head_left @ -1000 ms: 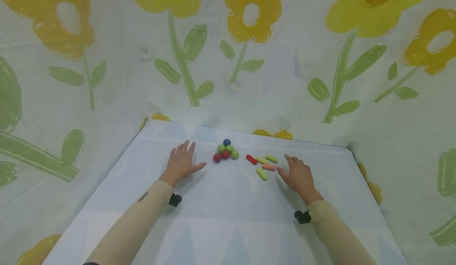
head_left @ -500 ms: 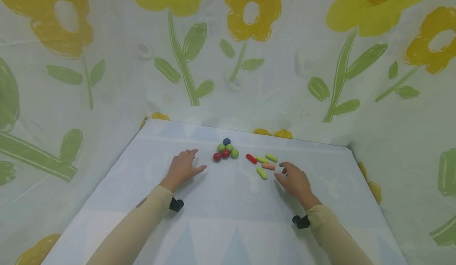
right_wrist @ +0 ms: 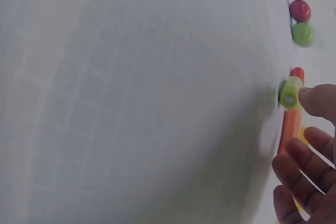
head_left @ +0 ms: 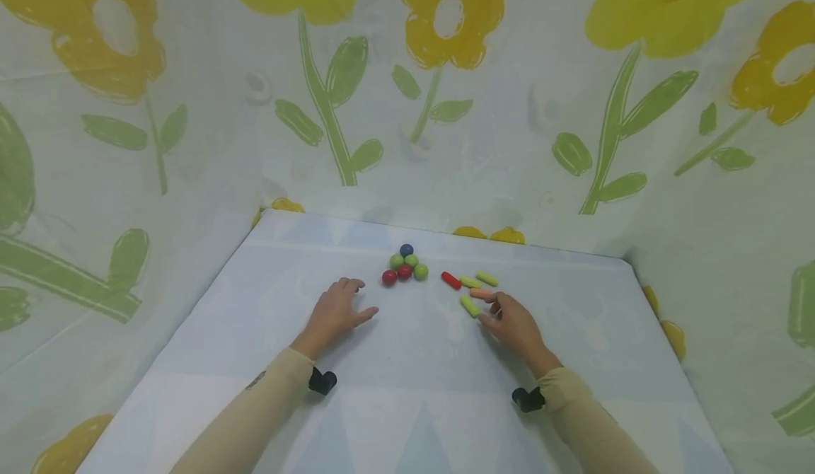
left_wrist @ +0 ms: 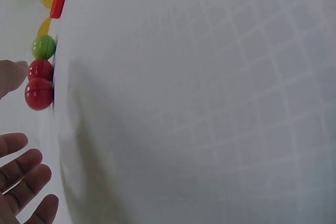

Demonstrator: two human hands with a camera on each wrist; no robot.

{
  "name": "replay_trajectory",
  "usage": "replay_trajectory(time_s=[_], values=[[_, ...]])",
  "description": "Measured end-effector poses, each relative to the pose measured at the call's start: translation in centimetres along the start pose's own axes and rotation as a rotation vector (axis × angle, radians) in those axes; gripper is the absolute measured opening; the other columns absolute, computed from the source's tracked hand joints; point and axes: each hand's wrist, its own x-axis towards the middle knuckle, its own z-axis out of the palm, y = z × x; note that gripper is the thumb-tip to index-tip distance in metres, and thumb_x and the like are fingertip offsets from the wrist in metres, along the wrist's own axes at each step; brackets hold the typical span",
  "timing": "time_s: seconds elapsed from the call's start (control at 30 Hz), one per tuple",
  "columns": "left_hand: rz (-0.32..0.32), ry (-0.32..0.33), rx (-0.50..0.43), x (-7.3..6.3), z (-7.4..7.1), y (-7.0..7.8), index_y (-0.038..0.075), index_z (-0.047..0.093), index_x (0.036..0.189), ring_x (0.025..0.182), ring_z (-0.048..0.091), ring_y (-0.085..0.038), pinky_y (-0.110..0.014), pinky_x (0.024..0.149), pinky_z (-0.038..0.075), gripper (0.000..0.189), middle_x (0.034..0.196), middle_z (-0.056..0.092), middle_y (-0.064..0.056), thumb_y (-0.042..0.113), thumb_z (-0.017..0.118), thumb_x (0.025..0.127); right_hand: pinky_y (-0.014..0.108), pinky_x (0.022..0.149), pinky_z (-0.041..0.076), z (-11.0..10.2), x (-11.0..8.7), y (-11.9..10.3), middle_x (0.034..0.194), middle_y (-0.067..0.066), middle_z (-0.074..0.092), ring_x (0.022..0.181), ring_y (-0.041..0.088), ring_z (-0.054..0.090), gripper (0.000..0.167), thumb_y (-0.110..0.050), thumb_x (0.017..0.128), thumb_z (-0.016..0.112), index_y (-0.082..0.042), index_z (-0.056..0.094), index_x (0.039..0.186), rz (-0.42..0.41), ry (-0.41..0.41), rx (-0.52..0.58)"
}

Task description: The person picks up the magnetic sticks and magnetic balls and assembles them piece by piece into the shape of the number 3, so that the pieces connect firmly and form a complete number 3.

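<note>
My right hand (head_left: 514,327) hovers at the sticks with its fingers loosely bent and parted from the thumb. Its thumb tip is close to the end of the nearest yellow-green stick (head_left: 469,307); whether they touch I cannot tell. The fingers partly cover an orange stick (head_left: 480,293). Beyond lie a red stick (head_left: 451,280) and two other yellow-green sticks, all short with rounded ends. My left hand (head_left: 334,316), holding nothing, is spread in front of and left of a cluster of glossy balls: a blue ball (head_left: 406,250), red balls (left_wrist: 39,94) and green balls (head_left: 421,272).
Everything lies on a white table (head_left: 395,368) with a pale blue print. A flower-patterned curtain (head_left: 496,163) surrounds its back and sides. Each wrist wears a small black camera (head_left: 322,381).
My right hand has moved left to the nearest yellow-green stick, its fingers bending. My left hand has shifted slightly right and nearer, fingers bending a little. Balls and sticks lie as before.
</note>
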Motion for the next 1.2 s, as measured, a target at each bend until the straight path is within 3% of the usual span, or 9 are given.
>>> replay_trajectory(time_s=[0.2, 0.53, 0.9, 1.2], values=[[0.004, -0.005, -0.013, -0.5, 0.3, 0.7, 0.012, 0.059, 0.127, 0.115, 0.055, -0.026, -0.047, 0.102, 0.046, 0.061, 0.126, 0.059, -0.009, 0.051, 0.073, 0.082, 0.038, 0.079, 0.051, 0.5, 0.2, -0.3, 0.099, 0.006, 0.065, 0.090, 0.020, 0.058, 0.036, -0.026, 0.085, 0.076, -0.008, 0.061, 0.112, 0.011, -0.010, 0.018], [0.039, -0.015, -0.033, -1.1, 1.1, 1.1, 0.012, 0.059, 0.128, 0.115, 0.056, -0.025, -0.046, 0.102, 0.045, 0.063, 0.126, 0.061, -0.008, 0.050, 0.075, 0.080, 0.033, 0.077, 0.048, 1.1, 0.6, -1.4, 0.099, 0.003, 0.063, 0.089, 0.019, 0.055, 0.047, -0.023, 0.083, 0.078, -0.015, 0.058, 0.126, 0.044, -0.027, 0.074], [0.098, 0.008, -0.047, -2.0, 1.6, 2.0, 0.012, 0.059, 0.127, 0.114, 0.056, -0.024, -0.046, 0.099, 0.046, 0.065, 0.123, 0.062, -0.007, 0.049, 0.078, 0.078, 0.036, 0.079, 0.050, 1.3, 0.8, -1.7, 0.098, 0.004, 0.065, 0.086, 0.018, 0.057, 0.029, -0.019, 0.085, 0.075, -0.010, 0.061, 0.109, -0.007, -0.010, 0.011], [0.123, 0.030, -0.034, -2.3, 2.2, 2.2, 0.012, 0.060, 0.127, 0.113, 0.057, -0.023, -0.046, 0.097, 0.047, 0.066, 0.122, 0.062, -0.006, 0.050, 0.078, 0.077, 0.035, 0.077, 0.049, 1.3, 0.5, -1.7, 0.096, 0.004, 0.066, 0.085, 0.017, 0.057, 0.025, -0.019, 0.086, 0.074, -0.011, 0.063, 0.107, -0.015, -0.005, 0.005]])
